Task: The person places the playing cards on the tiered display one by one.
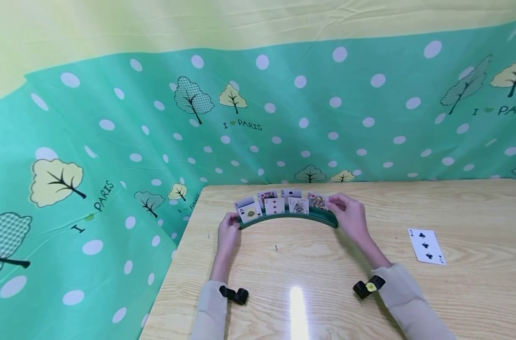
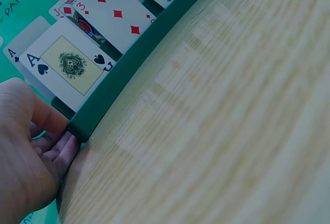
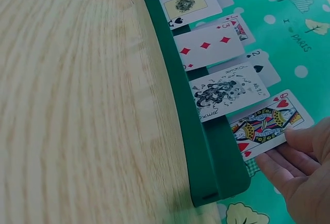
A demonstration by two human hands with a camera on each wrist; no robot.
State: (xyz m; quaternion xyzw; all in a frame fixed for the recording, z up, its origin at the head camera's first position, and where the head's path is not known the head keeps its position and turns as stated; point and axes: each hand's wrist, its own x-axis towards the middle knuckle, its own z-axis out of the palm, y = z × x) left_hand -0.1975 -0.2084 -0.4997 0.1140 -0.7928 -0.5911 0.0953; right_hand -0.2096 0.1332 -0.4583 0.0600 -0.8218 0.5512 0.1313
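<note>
A curved green card holder (image 1: 279, 217) stands on the table with playing cards upright in two rows. In its front row are the ace of spades (image 2: 67, 65), three of diamonds (image 3: 209, 45) and joker (image 3: 229, 91). Behind them show another ace (image 2: 15, 53), the jack of diamonds (image 1: 267, 194) and two of spades (image 3: 261, 66). My left hand (image 1: 229, 229) grips the holder's left end. At the right end, my right hand (image 1: 350, 218) pinches the side of the queen of hearts (image 3: 268, 125), whose lower edge sits at the holder's back row.
A three of clubs (image 1: 427, 246) lies face up on the wooden table (image 1: 325, 264), right of my right forearm. Green patterned cloth (image 1: 283, 108) hangs behind the table and along its left side. A small dark mark (image 1: 276, 247) shows on the tabletop.
</note>
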